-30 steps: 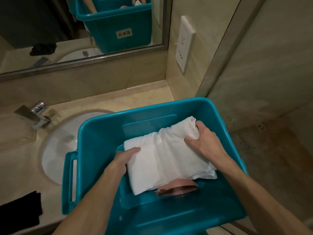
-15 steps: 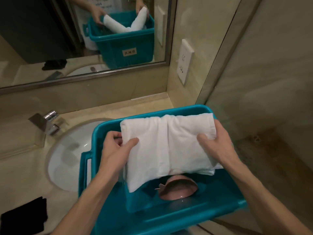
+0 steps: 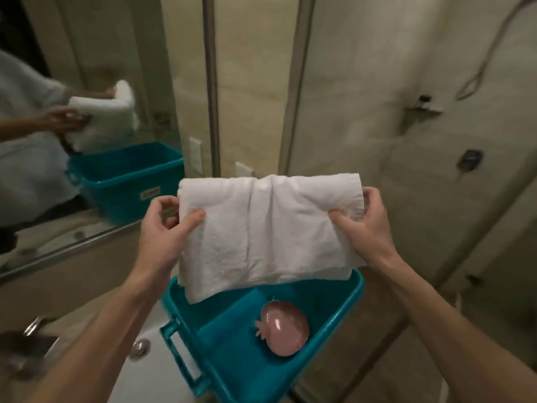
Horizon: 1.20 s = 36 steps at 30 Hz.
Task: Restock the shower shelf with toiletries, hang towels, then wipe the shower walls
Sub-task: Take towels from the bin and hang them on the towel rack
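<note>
A folded white towel (image 3: 267,228) hangs in the air above the teal plastic bin (image 3: 353,303). My left hand (image 3: 165,228) grips its left edge, thumb on the front. My right hand (image 3: 363,222) grips its right edge. Both hold it at chest height in front of the glass shower partition. Inside the bin lies a pink soap dish (image 3: 283,330). Behind the glass, a metal corner shelf (image 3: 421,112) is fixed to the shower wall (image 3: 377,68).
The bin sits over the white sink (image 3: 145,370) on the vanity counter, its handle (image 3: 183,356) toward me. A faucet (image 3: 35,327) is at the lower left. The mirror (image 3: 72,112) on the left reflects the towel and bin. A shower valve (image 3: 469,159) and hose are on the wall.
Both hands have lifted the towel out of the bin and up. My view has swung up and right toward the shower, and the pink dish now lies uncovered.
</note>
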Each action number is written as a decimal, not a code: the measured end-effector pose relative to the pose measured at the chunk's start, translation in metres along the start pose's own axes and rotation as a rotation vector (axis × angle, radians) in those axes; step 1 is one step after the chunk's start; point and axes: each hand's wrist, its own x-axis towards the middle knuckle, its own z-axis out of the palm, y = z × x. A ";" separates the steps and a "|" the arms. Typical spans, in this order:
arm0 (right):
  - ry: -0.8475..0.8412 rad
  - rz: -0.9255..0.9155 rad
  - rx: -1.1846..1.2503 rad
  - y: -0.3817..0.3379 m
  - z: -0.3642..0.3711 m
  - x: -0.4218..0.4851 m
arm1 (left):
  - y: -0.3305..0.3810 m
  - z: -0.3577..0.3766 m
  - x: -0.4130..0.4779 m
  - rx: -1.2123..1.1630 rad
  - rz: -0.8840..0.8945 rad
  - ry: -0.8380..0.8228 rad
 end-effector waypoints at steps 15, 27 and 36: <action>0.596 0.052 -0.010 -0.056 -0.252 -0.175 | 0.078 0.153 -0.093 -0.189 0.107 -0.642; 0.968 -0.033 -0.143 -0.153 -0.446 -0.348 | 0.180 0.300 -0.257 -0.411 0.146 -0.960; 1.235 -0.004 -0.241 -0.201 -0.527 -0.443 | 0.247 0.389 -0.364 -0.534 0.171 -1.215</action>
